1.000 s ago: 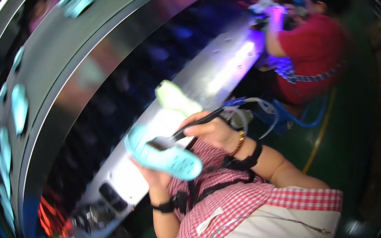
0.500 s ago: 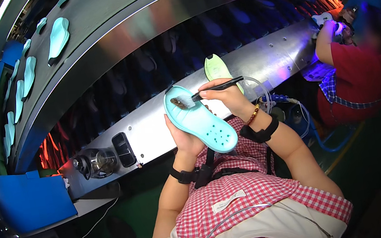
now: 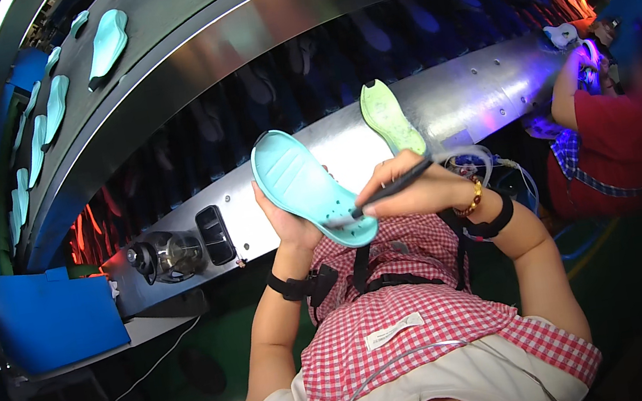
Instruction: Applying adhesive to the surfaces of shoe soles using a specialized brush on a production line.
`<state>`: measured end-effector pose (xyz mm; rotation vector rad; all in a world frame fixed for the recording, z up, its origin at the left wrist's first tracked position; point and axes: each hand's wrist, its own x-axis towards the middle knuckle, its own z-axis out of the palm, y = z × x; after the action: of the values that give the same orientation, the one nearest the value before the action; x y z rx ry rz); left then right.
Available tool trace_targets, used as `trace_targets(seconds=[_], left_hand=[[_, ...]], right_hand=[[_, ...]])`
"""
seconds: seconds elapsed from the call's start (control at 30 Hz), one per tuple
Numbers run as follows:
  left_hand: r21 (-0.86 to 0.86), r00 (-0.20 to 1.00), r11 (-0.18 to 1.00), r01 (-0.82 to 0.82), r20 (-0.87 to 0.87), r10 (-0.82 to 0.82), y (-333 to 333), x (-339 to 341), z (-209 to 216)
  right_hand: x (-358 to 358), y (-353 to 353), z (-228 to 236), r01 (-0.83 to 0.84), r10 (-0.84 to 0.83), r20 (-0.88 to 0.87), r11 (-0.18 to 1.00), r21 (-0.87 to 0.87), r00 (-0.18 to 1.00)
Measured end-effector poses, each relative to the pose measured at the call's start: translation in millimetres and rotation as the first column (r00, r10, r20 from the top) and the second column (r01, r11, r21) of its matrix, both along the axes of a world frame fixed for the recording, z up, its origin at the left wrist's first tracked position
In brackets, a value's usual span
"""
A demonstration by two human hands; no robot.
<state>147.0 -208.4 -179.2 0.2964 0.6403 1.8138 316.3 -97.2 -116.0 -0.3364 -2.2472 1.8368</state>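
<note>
Two hands are closed, the left hand [image 3: 287,224] on a turquoise sole [image 3: 290,173], the right hand [image 3: 429,187] on a brush [image 3: 395,186], whose work has shifted to the sole's near, holed end.

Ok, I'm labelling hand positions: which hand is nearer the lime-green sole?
Right. The right hand, holding the black-handled brush, is just below the lime-green sole in the view; the left hand, holding the turquoise sole, is farther off, below and to its left.

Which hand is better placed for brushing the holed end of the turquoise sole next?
Likely the right: the right hand grips the black-handled brush, its blurred head at that end, while the left hand is occupied supporting the turquoise sole.
</note>
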Motion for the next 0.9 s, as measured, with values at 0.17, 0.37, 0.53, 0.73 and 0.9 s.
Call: trace_targets(seconds=[0.17,0.37,0.53,0.73,0.9], left_hand=[[0.158,0.965,0.981,0.108,0.222,-0.142,11,29,17],[0.105,0.995,0.994,0.019,0.100,-0.030,5,24,27],[0.221,0.993,0.968,-0.116,0.011,0.116,10,15,23],[0.165,0.918,0.904,-0.395,0.033,0.396,14,10,38],[0.234,0.934,0.906,-0.352,0.023,0.357,5,3,52]], right_hand=[[-17,1,7,0.205,-0.226,-0.204,0.972,-0.118,0.953],[3,-3,26,0.135,-0.188,-0.163,0.947,-0.290,0.969],[8,-3,16,-0.075,0.087,-0.205,0.995,0.064,0.975],[8,1,11,0.076,-0.083,-0.148,0.996,-0.048,0.985],[22,-3,10,-0.088,0.065,-0.293,0.994,-0.066,0.954]])
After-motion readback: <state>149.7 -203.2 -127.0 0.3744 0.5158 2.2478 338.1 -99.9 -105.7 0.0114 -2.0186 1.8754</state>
